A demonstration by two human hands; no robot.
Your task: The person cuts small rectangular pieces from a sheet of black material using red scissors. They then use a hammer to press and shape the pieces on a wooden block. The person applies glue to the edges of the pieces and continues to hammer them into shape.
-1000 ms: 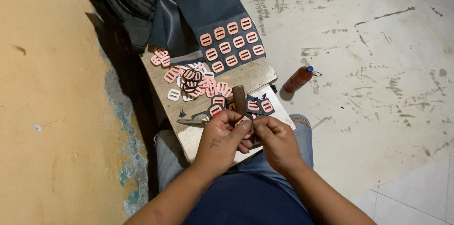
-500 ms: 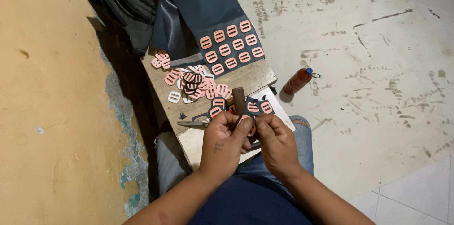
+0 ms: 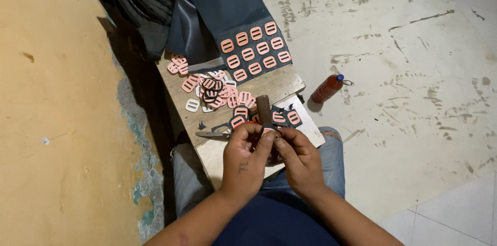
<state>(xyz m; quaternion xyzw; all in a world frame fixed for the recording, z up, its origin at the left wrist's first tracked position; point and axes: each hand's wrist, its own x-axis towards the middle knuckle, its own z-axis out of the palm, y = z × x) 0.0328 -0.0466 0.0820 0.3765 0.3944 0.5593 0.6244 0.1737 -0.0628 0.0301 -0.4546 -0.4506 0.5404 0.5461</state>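
My left hand (image 3: 247,157) and my right hand (image 3: 299,159) meet above my lap, fingertips pinching one small pink buckle piece (image 3: 267,132) between them. A brown wooden handle (image 3: 263,109) stands upright just beyond my fingers. A loose pile of pink buckle pieces (image 3: 215,90) lies on the low wooden board (image 3: 277,83). Farther away, dark fabric (image 3: 228,3) carries several pink buckles (image 3: 254,49) set in neat rows. Two more pink pieces on dark scraps (image 3: 287,117) lie next to my right hand.
Scissors (image 3: 213,134) lie on the board left of my hands. A red bottle with a blue cap (image 3: 327,88) rests on the stained concrete floor at right. An orange wall (image 3: 62,106) rises at left. Dark cloth bundles (image 3: 140,3) sit at the back.
Both hands have stayed together on the small pink piece, shifting only slightly. The view has drifted a little.
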